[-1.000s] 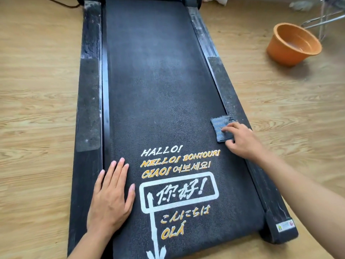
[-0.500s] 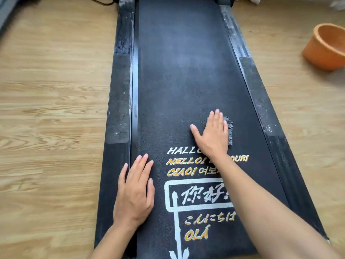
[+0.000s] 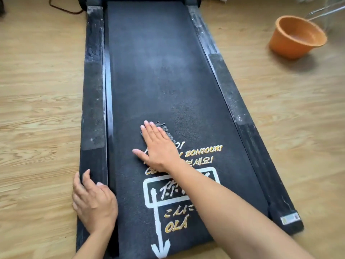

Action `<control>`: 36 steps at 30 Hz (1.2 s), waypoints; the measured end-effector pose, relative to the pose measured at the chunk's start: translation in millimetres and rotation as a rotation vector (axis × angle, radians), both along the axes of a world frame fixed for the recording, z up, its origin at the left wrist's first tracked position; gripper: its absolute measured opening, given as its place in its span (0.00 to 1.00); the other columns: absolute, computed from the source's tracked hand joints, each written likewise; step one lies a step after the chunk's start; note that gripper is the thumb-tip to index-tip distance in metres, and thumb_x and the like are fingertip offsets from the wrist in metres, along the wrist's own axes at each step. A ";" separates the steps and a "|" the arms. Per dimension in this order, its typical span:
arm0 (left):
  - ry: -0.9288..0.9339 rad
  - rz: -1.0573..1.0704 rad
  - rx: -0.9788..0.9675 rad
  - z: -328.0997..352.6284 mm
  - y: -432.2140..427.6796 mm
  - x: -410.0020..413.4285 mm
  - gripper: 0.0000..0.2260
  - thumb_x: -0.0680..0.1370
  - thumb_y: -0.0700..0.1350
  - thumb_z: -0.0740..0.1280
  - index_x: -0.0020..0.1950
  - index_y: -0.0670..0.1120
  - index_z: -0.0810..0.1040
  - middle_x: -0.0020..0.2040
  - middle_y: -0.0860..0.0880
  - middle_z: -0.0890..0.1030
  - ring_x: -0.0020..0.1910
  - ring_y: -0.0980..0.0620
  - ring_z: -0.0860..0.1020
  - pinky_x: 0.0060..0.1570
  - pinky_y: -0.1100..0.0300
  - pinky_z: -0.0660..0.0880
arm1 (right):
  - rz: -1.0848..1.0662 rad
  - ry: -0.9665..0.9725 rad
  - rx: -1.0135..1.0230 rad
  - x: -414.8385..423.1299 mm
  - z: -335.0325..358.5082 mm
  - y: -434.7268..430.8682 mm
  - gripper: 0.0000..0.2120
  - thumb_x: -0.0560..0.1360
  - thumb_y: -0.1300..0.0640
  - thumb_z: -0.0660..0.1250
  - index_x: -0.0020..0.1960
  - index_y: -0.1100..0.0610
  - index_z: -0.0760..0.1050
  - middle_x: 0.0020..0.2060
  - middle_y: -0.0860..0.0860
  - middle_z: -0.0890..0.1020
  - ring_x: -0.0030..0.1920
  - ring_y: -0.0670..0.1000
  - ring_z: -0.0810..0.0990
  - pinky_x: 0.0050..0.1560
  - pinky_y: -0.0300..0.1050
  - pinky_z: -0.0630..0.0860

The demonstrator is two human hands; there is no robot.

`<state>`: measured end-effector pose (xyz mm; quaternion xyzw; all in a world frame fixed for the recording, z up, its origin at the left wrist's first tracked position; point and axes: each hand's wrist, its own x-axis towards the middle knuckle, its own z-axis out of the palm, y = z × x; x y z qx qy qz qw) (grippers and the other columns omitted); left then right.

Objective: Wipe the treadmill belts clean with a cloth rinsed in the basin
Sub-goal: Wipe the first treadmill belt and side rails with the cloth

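A black treadmill belt (image 3: 158,75) with white and yellow greeting lettering runs up the middle of the head view. My right hand (image 3: 156,146) lies flat with straight fingers, pressing a dark grey cloth (image 3: 165,128) onto the belt just above the lettering; only the cloth's far edge shows past my fingers. My left hand (image 3: 93,200) rests on the left side rail (image 3: 93,101) near the belt's near end, fingers loosely bent over the rail's outer edge. An orange basin (image 3: 296,37) sits on the floor at the upper right.
The treadmill lies on a light wooden floor (image 3: 37,109). Dusty right side rail (image 3: 233,101) runs along the belt. A dark cable (image 3: 61,8) trails on the floor at the top left. Metal chair legs (image 3: 326,8) stand behind the basin.
My right hand has slid the cloth from the right rail leftward to the belt's middle-left. My left hand moved from flat on the belt's left edge onto the left side rail.
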<state>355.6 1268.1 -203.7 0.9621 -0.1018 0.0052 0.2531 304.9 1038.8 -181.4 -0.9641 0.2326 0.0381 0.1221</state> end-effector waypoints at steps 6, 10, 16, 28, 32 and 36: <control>0.059 -0.173 0.167 2.7 15.3 20.7 0.24 0.85 0.49 0.56 0.81 0.47 0.60 0.79 0.40 0.59 0.59 0.23 0.74 0.57 0.27 0.72 | -0.381 0.083 -0.037 -153.2 9.4 -119.5 0.43 0.81 0.27 0.40 0.85 0.54 0.40 0.85 0.50 0.41 0.83 0.47 0.36 0.83 0.50 0.39; 0.066 -0.237 0.154 12.3 28.3 22.2 0.26 0.84 0.53 0.59 0.82 0.51 0.60 0.80 0.46 0.59 0.64 0.29 0.75 0.57 0.32 0.75 | -0.498 0.122 -0.039 -184.4 7.2 -120.7 0.47 0.78 0.25 0.39 0.85 0.56 0.40 0.84 0.52 0.40 0.83 0.48 0.36 0.83 0.50 0.39; 0.104 -0.239 0.087 23.6 27.5 21.9 0.24 0.84 0.51 0.60 0.81 0.52 0.63 0.81 0.47 0.60 0.65 0.32 0.77 0.54 0.36 0.78 | -0.551 0.067 -0.001 -113.7 5.4 -70.9 0.54 0.75 0.21 0.41 0.85 0.61 0.43 0.85 0.56 0.43 0.84 0.53 0.39 0.83 0.54 0.40; 0.152 -0.219 -0.038 27.2 37.6 22.4 0.30 0.83 0.37 0.60 0.81 0.61 0.66 0.83 0.56 0.63 0.72 0.40 0.76 0.53 0.42 0.78 | 0.346 -0.003 -0.026 -5.7 -7.3 106.1 0.40 0.84 0.36 0.51 0.85 0.61 0.47 0.85 0.57 0.47 0.84 0.53 0.42 0.82 0.54 0.47; 0.212 -0.272 0.034 19.5 47.3 25.8 0.28 0.86 0.40 0.57 0.83 0.63 0.60 0.81 0.48 0.65 0.68 0.34 0.75 0.50 0.40 0.76 | 0.375 0.046 -0.102 -67.0 -2.0 21.8 0.42 0.83 0.31 0.50 0.85 0.58 0.45 0.85 0.54 0.46 0.84 0.51 0.42 0.83 0.54 0.47; 0.139 -0.261 0.053 14.6 43.0 23.7 0.27 0.85 0.43 0.54 0.83 0.60 0.60 0.77 0.40 0.68 0.68 0.30 0.72 0.60 0.32 0.73 | -0.043 0.113 -0.078 -159.9 3.7 -71.3 0.43 0.83 0.29 0.46 0.85 0.55 0.41 0.85 0.51 0.41 0.83 0.48 0.36 0.83 0.55 0.47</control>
